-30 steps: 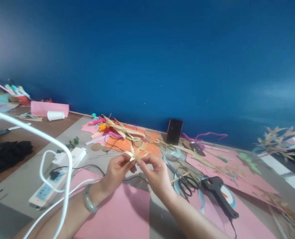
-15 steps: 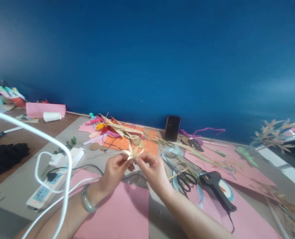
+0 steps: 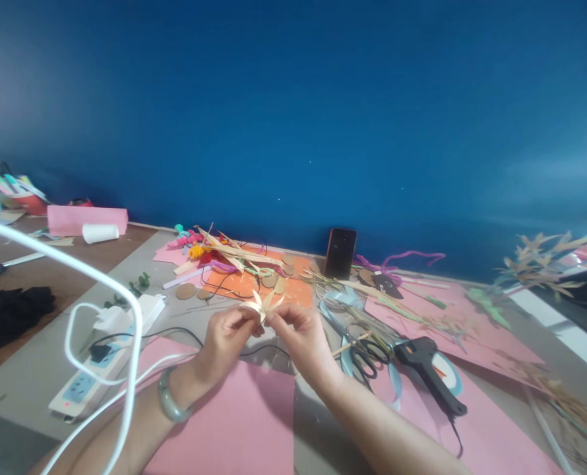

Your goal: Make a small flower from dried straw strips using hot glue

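Observation:
A pale cream flower with pointed petals (image 3: 262,305) is held up between my two hands, above the back edge of a pink paper sheet (image 3: 229,415). My left hand (image 3: 228,340), below a jade-coloured bangle (image 3: 171,396) on the wrist, pinches the flower's base from the left. From the right, my right hand (image 3: 298,336) pinches the same base with thumb and forefinger. Both sets of fingertips nearly meet and hide the flower's lower end.
Right of my hands lie black scissors (image 3: 367,359) and a black glue gun (image 3: 429,373). A white power strip (image 3: 88,379) with cables stands left, and a thick white cord (image 3: 136,343) arches in front. Dried stalks (image 3: 239,251) and an upright phone (image 3: 341,253) are at the back.
The whole view has shifted slightly, so everything sits a little further left. Both hands keep their pinch on the flower, with hardly any movement.

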The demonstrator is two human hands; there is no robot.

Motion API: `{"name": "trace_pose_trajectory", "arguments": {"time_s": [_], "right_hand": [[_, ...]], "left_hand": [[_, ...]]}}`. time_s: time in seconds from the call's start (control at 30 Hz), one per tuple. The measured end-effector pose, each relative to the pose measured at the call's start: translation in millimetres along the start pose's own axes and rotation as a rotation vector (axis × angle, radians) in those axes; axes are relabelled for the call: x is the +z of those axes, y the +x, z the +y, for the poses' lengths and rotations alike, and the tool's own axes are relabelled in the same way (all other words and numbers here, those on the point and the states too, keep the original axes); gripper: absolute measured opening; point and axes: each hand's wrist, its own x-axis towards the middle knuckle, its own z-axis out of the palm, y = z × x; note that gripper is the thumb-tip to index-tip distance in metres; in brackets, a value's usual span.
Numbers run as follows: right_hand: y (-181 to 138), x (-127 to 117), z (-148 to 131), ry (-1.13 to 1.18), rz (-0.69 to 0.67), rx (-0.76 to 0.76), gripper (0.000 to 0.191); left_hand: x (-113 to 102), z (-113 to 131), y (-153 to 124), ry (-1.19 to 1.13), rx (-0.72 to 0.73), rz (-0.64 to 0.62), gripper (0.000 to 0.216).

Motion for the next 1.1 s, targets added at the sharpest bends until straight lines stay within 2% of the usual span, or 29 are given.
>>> {"name": "trace_pose_trajectory", "arguments": {"time_s": [0.33,0.53,0.93,1.1], "right_hand": [[-1,0,-1,-0.008,-0.007,0.007,0.019],[-2,-1,-3,-0.025,-0.068,0.003,0.022],[-9,2,-4,0.011,-0.037,0.003,0.025],[-11,3,-5,0.012,-0.024,-0.005,0.024]], "left_hand": [[-2,-1,2,0.085,0.111,-0.004,0.018],[-3,-4,1,0.135,0.14,0.023,0.015],[-6,2,1,0.331,0.289,0.039,0.017],[-6,-1,0,0.345,0.325,0.034,0.016]]}}
